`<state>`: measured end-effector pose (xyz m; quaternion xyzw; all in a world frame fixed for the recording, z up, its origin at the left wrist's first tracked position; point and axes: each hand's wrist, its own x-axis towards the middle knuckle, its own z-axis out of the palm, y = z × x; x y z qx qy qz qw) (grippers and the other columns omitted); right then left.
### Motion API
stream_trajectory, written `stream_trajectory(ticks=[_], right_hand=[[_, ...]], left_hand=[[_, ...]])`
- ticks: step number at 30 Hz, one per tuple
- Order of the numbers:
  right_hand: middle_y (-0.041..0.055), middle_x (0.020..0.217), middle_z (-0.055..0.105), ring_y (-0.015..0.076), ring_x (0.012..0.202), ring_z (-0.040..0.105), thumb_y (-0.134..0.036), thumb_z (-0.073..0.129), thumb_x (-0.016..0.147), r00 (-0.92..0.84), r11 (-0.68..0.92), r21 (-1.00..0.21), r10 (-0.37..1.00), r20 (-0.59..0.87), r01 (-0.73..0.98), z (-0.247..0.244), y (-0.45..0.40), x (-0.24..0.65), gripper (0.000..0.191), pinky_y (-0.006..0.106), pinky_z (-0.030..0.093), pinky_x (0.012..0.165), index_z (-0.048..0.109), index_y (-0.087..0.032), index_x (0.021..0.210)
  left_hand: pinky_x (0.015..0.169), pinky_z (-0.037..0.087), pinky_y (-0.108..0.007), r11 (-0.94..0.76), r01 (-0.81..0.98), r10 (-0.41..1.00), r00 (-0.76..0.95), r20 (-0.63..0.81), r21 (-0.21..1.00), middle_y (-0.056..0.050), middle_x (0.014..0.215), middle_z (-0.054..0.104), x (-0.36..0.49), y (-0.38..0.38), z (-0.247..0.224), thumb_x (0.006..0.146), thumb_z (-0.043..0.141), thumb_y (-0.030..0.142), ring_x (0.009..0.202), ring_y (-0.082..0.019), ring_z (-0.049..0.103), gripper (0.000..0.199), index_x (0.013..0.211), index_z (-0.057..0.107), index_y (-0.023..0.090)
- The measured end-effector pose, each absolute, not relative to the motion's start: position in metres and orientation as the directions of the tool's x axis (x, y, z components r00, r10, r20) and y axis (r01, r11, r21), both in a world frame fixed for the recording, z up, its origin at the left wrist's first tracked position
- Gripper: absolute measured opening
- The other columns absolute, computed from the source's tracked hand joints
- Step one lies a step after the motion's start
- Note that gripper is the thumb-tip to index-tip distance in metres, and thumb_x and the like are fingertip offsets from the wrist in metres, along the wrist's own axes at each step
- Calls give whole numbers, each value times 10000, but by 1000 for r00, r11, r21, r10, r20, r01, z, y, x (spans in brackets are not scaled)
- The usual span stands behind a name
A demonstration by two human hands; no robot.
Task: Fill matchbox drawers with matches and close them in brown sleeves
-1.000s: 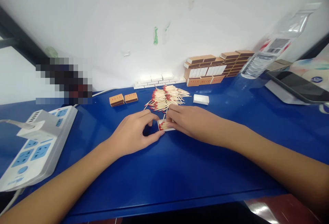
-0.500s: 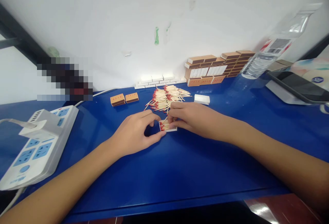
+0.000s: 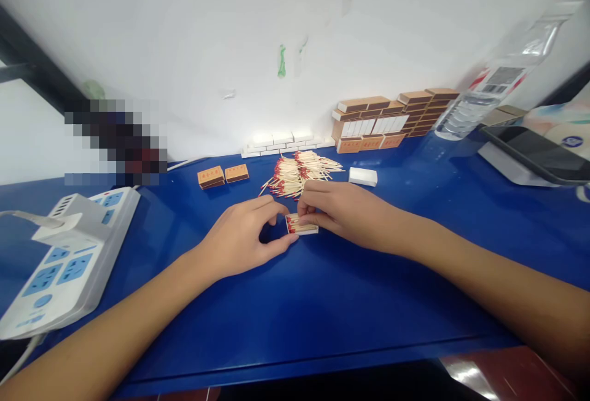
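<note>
A small white matchbox tray (image 3: 310, 233) lies on the blue table, with red-tipped matches (image 3: 294, 224) inside it. My left hand (image 3: 244, 235) curls round the tray's left end, its thumb at the near corner and its index finger at the far one. Over the tray's right part, my right hand (image 3: 338, 209) has its fingertips pinched together on a match; these fingers hide some of the contents. Just beyond my hands is a loose heap of matches (image 3: 299, 174). To the right of the heap sits a white tray (image 3: 362, 176).
Two orange matchboxes (image 3: 211, 177) stand left of the heap. White trays (image 3: 286, 142) and stacked matchboxes (image 3: 369, 124) line the wall. A water bottle (image 3: 479, 94) and a phone (image 3: 539, 152) are at right, a power strip (image 3: 69, 266) at left.
My right fingers have shifted slightly left and lower over the tray, and the match that tilted up from them now lies lower. The left hand keeps its place.
</note>
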<state>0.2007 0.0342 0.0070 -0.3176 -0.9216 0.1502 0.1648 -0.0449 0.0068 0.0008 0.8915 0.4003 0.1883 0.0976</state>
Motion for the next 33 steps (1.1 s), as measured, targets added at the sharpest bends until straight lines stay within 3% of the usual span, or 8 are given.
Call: stream_trajectory(ticks=[16,20,33], right_hand=[[51,995,654,162,812,597,-290,593,1056,-735,749,-390,641,222,535,8,34,205,154,294,410,705,697,-184,1013],[66,1025,659,181,853,606,-269,586,1049,-700,728,-345,677,229,592,9,35,206,144,304,410,714,702,-184,1042],[58,960,686,176,795,591,-269,598,1040,-680,690,-281,718,148,667,12,36,209,184,309,375,683,653,-181,889]], left_hand=[[647,442,-293,-658,680,752,608,253,323,-10,888,646,-45,6,1,961,697,433,718,-144,582,256,1064,715,199],[651,449,-294,-658,683,753,606,255,318,-14,897,652,-44,6,0,962,696,439,720,-145,585,271,1086,717,200],[660,453,-293,-657,682,754,605,256,321,-9,909,662,-44,6,1,961,696,431,726,-145,596,260,1106,721,216]])
